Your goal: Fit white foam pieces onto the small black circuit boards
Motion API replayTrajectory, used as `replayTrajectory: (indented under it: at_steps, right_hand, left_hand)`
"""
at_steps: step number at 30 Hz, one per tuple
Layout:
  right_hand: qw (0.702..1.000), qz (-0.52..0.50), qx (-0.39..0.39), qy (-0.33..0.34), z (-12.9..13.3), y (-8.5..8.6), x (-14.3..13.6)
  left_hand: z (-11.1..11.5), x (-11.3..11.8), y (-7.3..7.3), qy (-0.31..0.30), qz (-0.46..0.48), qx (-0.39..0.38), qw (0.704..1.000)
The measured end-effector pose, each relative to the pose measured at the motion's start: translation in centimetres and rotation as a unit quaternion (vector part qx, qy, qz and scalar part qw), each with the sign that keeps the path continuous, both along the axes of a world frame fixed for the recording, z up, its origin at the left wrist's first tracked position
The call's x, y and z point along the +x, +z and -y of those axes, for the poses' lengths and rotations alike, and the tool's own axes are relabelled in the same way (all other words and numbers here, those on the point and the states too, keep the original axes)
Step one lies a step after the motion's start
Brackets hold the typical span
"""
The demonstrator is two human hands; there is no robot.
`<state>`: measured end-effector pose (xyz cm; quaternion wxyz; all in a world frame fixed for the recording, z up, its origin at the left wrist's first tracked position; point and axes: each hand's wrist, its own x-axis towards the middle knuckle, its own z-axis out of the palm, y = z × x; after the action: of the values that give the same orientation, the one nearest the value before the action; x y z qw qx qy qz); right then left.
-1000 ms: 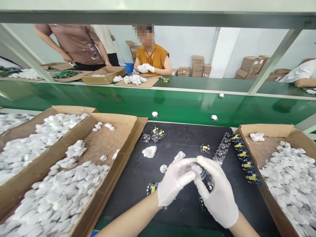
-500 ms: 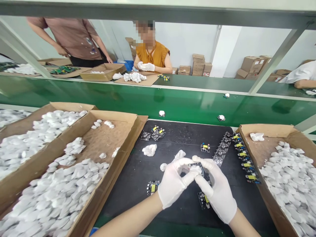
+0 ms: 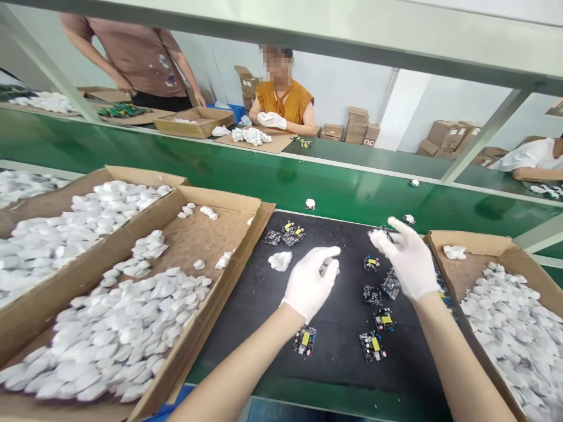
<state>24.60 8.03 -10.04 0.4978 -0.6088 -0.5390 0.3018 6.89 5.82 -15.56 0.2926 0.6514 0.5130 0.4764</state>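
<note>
White-gloved, my left hand (image 3: 310, 282) hovers over the black mat (image 3: 259, 340) with its fingers curled; whether it holds anything is hidden. My right hand (image 3: 409, 258), also gloved, is at the mat's back right, closed on a small circuit board (image 3: 380, 232) with white material on it. Below my right hand lie several loose boards, among them one with a yellow block (image 3: 372, 346). Another board (image 3: 305, 341) rests below my left hand. A white lump (image 3: 280, 261) sits left of that hand, with a few boards (image 3: 292, 235) behind it.
Cardboard trays of white pieces stand at left (image 3: 206, 199) and right (image 3: 475, 239). Behind the mat runs a green belt (image 3: 246, 184) carrying a few boards with white lumps. Across it sits a person in orange (image 3: 285, 108). A metal beam crosses overhead.
My hands have moved apart. My right hand has carried the board with white material up and right towards the belt; my left hand has let go of it. The camera view has tilted.
</note>
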Motion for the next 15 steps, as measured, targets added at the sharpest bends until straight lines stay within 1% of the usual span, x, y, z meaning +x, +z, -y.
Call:
replayTrajectory:
  at_steps: [1, 2, 4, 5, 6, 7, 9, 12, 15]
  right_hand:
    - [0.996, 0.089, -0.023, -0.002, -2.0, 0.0, 0.2]
    - [0.98, 0.191, -0.054, -0.021, -4.1, -0.2, 0.3]
    - [0.968, 0.238, -0.075, -0.024, -8.1, -1.1, 0.4]
    - [0.964, 0.252, -0.086, -0.02, -9.8, -1.6, 0.3]
    - [0.96, 0.262, -0.099, -0.018, -11.2, -2.2, 0.3]
    - [0.956, 0.271, -0.111, -0.019, -12.4, -2.7, 0.4]
    - [0.949, 0.285, -0.129, -0.031, -13.8, -3.6, 1.1]
    - [0.939, 0.304, -0.148, -0.062, -14.3, -4.0, 3.4]
    - [0.934, 0.32, -0.143, -0.066, -13.7, -3.3, 6.3]
  left_hand:
    - [-0.5, -0.5, 0.3, 0.032, -0.09, 0.022, 0.995]
    - [-0.9, -1.0, 0.5, 0.064, -0.186, 0.022, 0.98]
    - [-1.8, -2.0, 0.9, 0.128, -0.346, -0.02, 0.929]
    - [-2.2, -2.5, 0.9, 0.155, -0.395, -0.05, 0.904]
    - [-2.5, -2.9, 0.8, 0.176, -0.421, -0.08, 0.886]
    - [-2.8, -3.3, 0.7, 0.192, -0.431, -0.108, 0.875]
    - [-3.3, -3.7, 0.3, 0.21, -0.428, -0.149, 0.866]
    - [-3.4, -4.0, 0.1, 0.208, -0.426, -0.19, 0.86]
    - [-3.3, -3.9, 0.4, 0.193, -0.426, -0.208, 0.859]
